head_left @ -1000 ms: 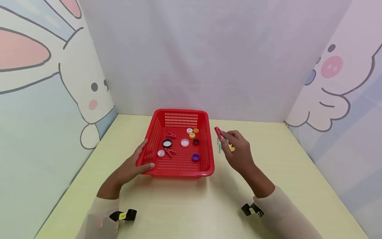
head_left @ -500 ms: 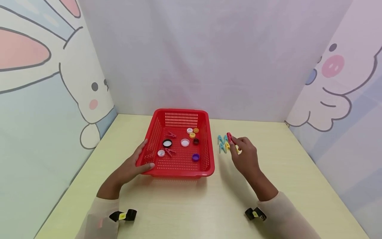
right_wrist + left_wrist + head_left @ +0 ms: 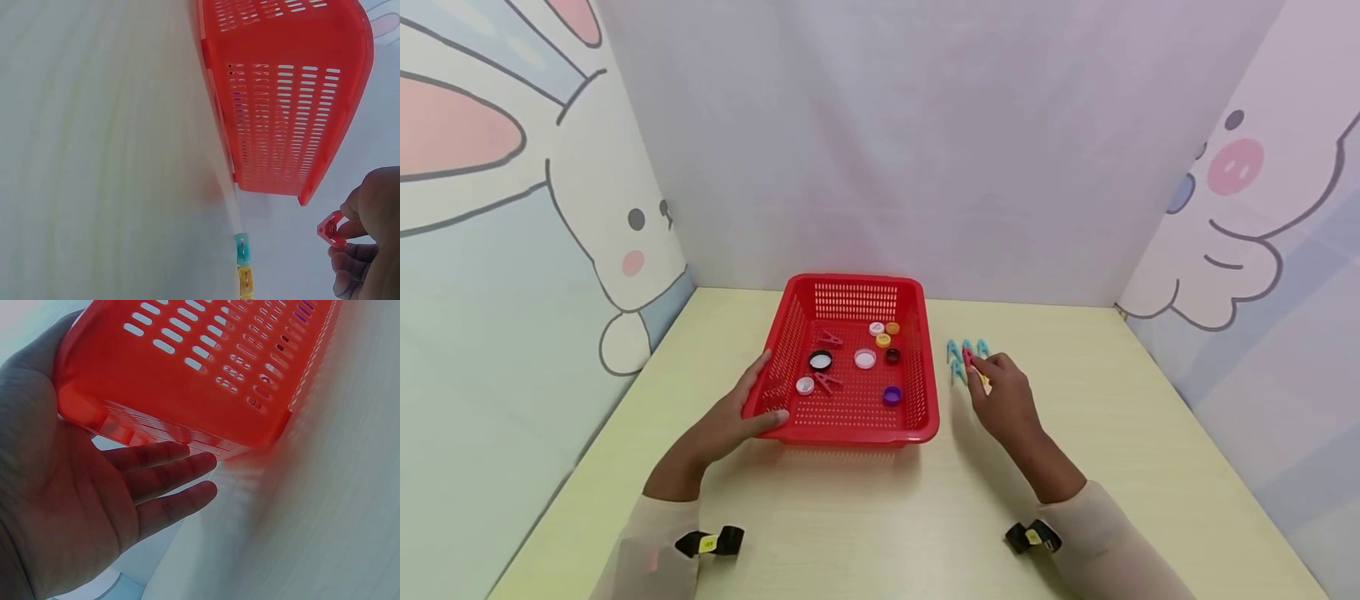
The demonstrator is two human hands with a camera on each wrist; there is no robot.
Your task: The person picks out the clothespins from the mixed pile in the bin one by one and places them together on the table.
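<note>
My left hand [image 3: 730,421] holds the near left corner of the red plastic basket [image 3: 850,435], thumb over its rim. In the left wrist view, three of its fingers [image 3: 169,478] extend straight outside the basket wall. Between thumb and fingertips, my right hand [image 3: 1006,398] pinches a pink clothespin [image 3: 967,358], raised above the table in the right wrist view. Under and around it lie several teal clothespins [image 3: 953,350] in a row and a yellow clothespin [image 3: 246,281]. My hand partly covers the yellow ones in the head view.
Inside the basket lie two pink clothespins [image 3: 827,382] and several bottle caps, among them a black-rimmed cap [image 3: 821,360], a purple cap [image 3: 892,395] and a yellow cap [image 3: 883,340]. A pale wall [image 3: 925,208] stands behind the table [image 3: 850,525], with cartoon-printed side panels.
My right hand carried the pink clothespin rightward from beside the basket over the other clothespins, then slightly back left and lower. My left hand and the basket stayed put.
</note>
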